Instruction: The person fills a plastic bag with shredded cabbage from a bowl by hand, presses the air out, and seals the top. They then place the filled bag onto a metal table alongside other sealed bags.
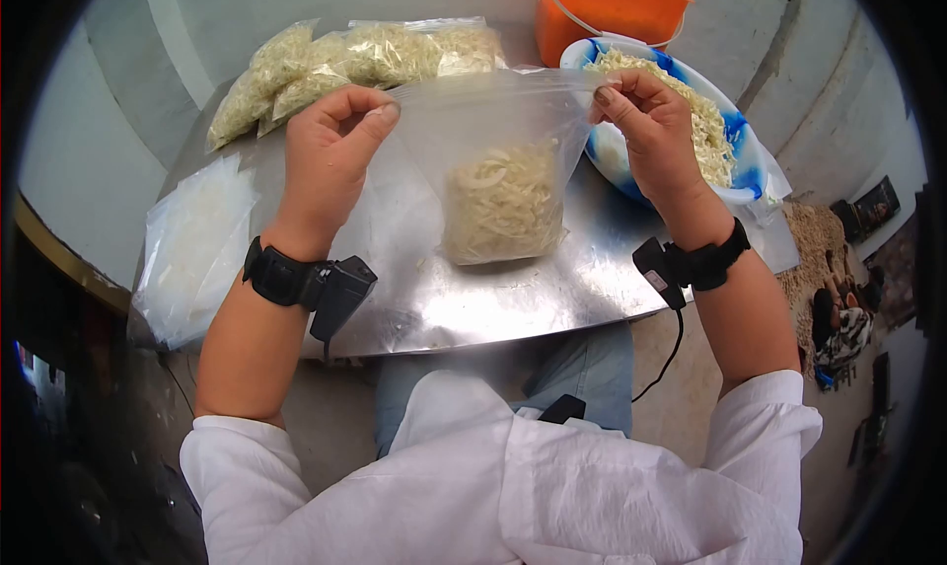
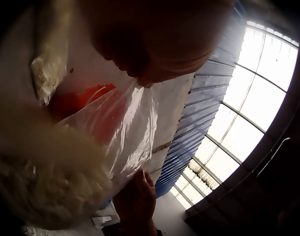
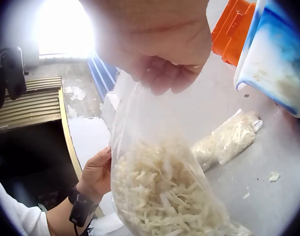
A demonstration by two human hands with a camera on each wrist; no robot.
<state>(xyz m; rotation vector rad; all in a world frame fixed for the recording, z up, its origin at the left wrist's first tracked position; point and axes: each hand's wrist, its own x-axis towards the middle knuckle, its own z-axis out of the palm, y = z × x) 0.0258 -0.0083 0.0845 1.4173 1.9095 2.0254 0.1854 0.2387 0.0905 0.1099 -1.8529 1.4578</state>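
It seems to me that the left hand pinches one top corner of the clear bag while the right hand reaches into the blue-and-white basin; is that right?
Not quite: the head view shows the right hand pinching the other top corner of the clear bag, not reaching into the blue-and-white basin.

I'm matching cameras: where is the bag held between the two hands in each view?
Head: the bag, just above centre.
Left wrist: the bag, lower left to middle.
Right wrist: the bag, lower centre.
Shared landmark: the orange bucket, upper right in head and right wrist, left of centre in left wrist.
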